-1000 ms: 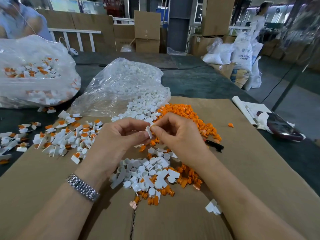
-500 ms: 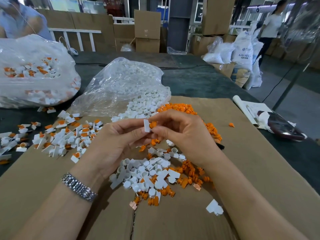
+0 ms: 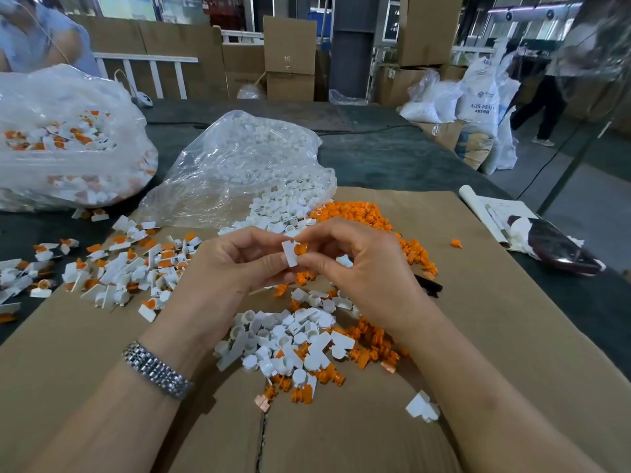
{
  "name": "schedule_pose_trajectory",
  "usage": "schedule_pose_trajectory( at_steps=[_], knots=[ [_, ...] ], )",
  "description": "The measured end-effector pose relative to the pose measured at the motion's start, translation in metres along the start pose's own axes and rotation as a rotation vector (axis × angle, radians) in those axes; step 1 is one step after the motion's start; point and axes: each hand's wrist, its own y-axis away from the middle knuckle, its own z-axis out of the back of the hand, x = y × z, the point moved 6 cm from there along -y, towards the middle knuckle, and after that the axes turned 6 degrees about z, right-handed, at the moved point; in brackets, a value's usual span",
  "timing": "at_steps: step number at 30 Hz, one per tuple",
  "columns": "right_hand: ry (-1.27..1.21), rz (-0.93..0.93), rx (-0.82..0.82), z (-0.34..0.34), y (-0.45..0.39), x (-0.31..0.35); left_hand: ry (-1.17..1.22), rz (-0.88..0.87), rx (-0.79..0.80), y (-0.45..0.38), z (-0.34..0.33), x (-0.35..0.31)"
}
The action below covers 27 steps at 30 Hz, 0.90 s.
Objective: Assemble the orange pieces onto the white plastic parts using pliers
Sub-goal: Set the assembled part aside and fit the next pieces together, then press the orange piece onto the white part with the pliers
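Observation:
My left hand (image 3: 235,264) pinches a small white plastic part (image 3: 289,253) by its flat tab, raised over the cardboard. My right hand (image 3: 358,268) presses an orange piece (image 3: 301,248) against that part, thumb and forefinger closed on it. Below my hands lies a mixed heap of white parts (image 3: 290,339) and orange pieces (image 3: 372,349). A bigger pile of loose orange pieces (image 3: 355,213) lies beyond my right hand. Black pliers (image 3: 428,285) lie on the cardboard, mostly hidden behind my right hand.
Assembled white-and-orange parts (image 3: 126,268) are scattered to the left. A clear bag of white parts (image 3: 239,165) spills at centre back, another bag of assembled parts (image 3: 65,138) is far left. Papers and a dark red object (image 3: 553,247) lie right. Cardboard sheet (image 3: 478,336) covers the table.
Both hands rose slightly from the pile. The white part turned upright and the orange piece came up against it between my fingertips.

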Motion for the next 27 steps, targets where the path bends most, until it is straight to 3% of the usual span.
schedule_pose_trajectory(
  at_steps=[7,20,24,27],
  knots=[
    [0.044,0.026,-0.024,-0.001,0.001,0.001,0.084,0.050,0.063,0.000,-0.002,0.000],
    [0.196,0.089,0.031,-0.008,0.001,0.007,0.172,0.108,-0.045,-0.004,-0.001,0.011],
    [0.074,-0.040,0.000,0.003,0.000,-0.003,0.226,0.154,-0.057,-0.005,0.002,0.014],
    [0.322,-0.230,-0.053,0.026,0.001,-0.025,0.272,0.185,-0.045,-0.006,0.002,0.015]
  ],
)
